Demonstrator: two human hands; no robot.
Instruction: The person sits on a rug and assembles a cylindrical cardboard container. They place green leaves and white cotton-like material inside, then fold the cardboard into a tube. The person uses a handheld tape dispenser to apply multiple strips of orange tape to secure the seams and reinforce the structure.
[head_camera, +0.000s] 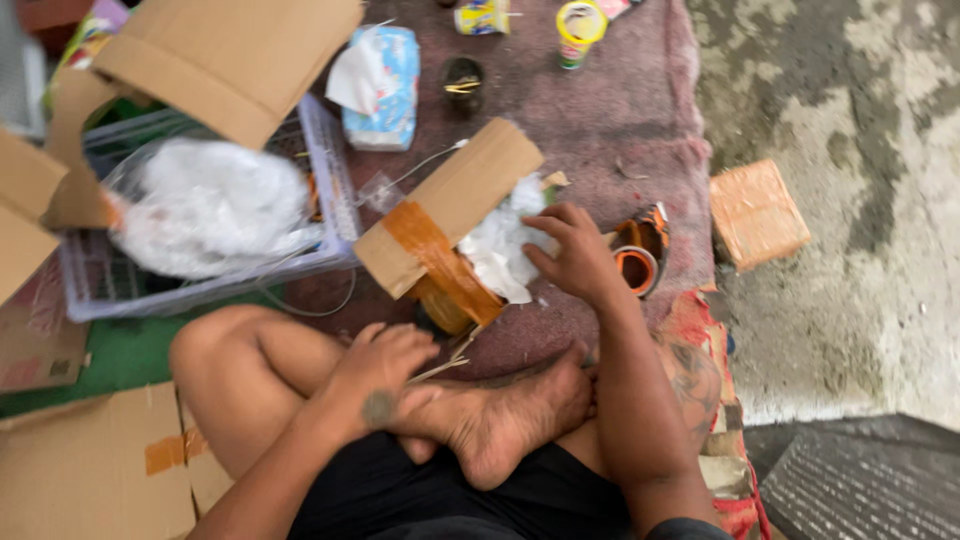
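The person sits cross-legged on the floor, bare foot (505, 420) tucked in front. The left hand (385, 365) rests on that foot and shin, fingers loosely curled and holding nothing. The right hand (578, 255) reaches forward, fingers bent and pressing down on white stuffing (500, 245) that spills from a small cardboard box (450, 215); whether it pinches the stuffing cannot be told. The box lies tilted on a reddish mat (610, 120) just beyond the foot, its flap raised, with a strip of brown tape (440, 260) across its near corner. Just right of the right hand lies a tape roll (636, 268), touching or nearly touching a dark tool (652, 228) behind it.

Flat cardboard (95, 470) lies on the floor near the left knee. Left of the box stands a lilac plastic basket (335, 190) with a clear bag (205, 210) of white material in it, and a thin white cable (415, 170) runs between basket and box. A larger open carton (225, 55) hangs blurred over the basket. Further off on the mat are a blue tissue pack (385, 85), a dark cup (463, 85) and two yellow containers (580, 30). To the right, on bare concrete (860, 200), sits a flat orange-brown block (757, 213), well apart from the mat's things.
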